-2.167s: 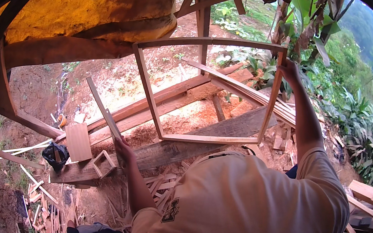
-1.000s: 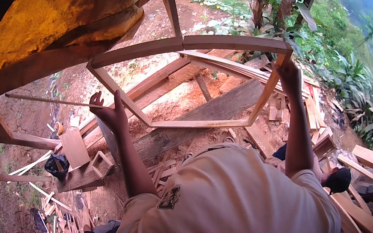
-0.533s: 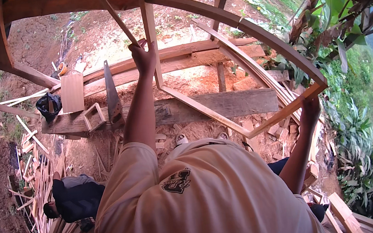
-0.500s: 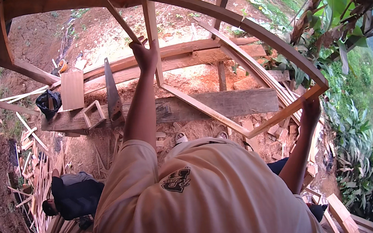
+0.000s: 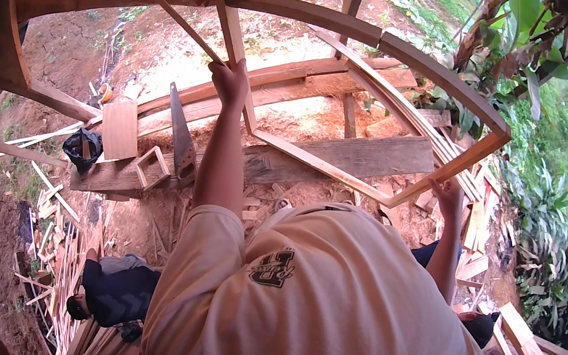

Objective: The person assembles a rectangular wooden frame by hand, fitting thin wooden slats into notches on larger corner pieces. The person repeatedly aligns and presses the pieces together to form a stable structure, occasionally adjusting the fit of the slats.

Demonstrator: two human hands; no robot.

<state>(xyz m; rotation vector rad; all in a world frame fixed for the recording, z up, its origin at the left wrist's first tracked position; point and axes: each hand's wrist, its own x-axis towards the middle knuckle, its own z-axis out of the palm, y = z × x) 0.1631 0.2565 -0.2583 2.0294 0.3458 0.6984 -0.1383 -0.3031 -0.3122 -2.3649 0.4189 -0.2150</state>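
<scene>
A large wooden frame point(image 5: 326, 163) is raised in front of me, its long far rail reaching to the upper right. My left hand point(image 5: 230, 83) is closed round the frame's left upright. A thin wooden strip point(image 5: 181, 19) slants down to that same hand from the top; whether my fingers hold it too, I cannot tell. At the frame's near right side, my right hand point(image 5: 448, 197) has its fingers against the short bar, just below it. Part of that grip is hard to make out.
Below the frame is a plank bench point(image 5: 341, 159) with a handsaw point(image 5: 181, 138), a small wooden box frame point(image 5: 152, 169), a flat board point(image 5: 120, 130) and a black bag point(image 5: 82, 148). A person in dark clothing point(image 5: 120, 289) is at lower left, near scattered wood offcuts point(image 5: 63, 287). Plants point(image 5: 555, 224) grow on the right.
My right hand has slid left along the short bar, away from the frame's right corner. My left hand still grips the upright. The whole view has shifted slightly.
</scene>
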